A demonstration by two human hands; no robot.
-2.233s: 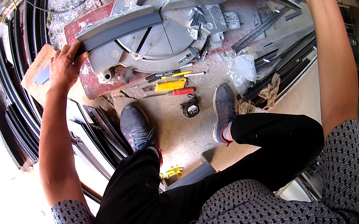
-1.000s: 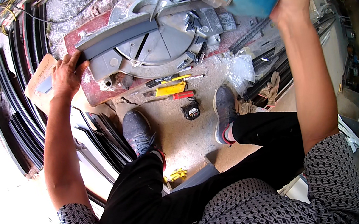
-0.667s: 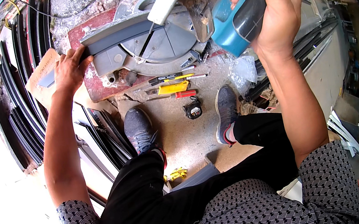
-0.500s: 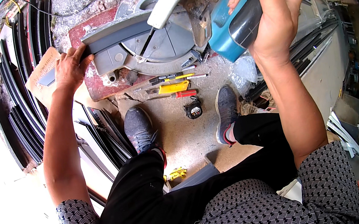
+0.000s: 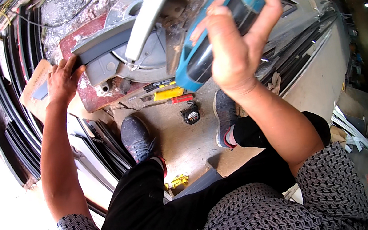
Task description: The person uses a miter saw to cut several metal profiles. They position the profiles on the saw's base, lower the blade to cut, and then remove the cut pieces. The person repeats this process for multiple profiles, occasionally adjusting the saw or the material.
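Note:
A grey mitre saw [image 5: 103, 69] rests on a worn red board [image 5: 90, 95] in front of me. My left hand [image 5: 62, 81] is closed on a long dark grey strip [image 5: 100, 50], pressing it along the saw's fence. The strip's pale end [image 5: 40, 91] sticks out to the left past my fingers. My right hand [image 5: 234, 50] is wrapped round the teal and black saw handle [image 5: 187, 74], slightly blurred by motion. The light grey blade guard [image 5: 148, 20] lies over the strip; the blade and the cutting spot are hidden behind it.
Between my shoes lie a black tape measure [image 5: 190, 112], a yellow utility knife [image 5: 168, 93], a red-handled screwdriver [image 5: 182, 98] and pens. Dark strips [image 5: 14, 111] are stacked at the left, others [image 5: 302, 61] at the right. A cardboard piece [image 5: 35, 75] sits under the strip's end.
My right hand has brought the saw head down and toward the left, so the guard covers more of the strip. The left hand keeps its hold; the whole view has shifted slightly.

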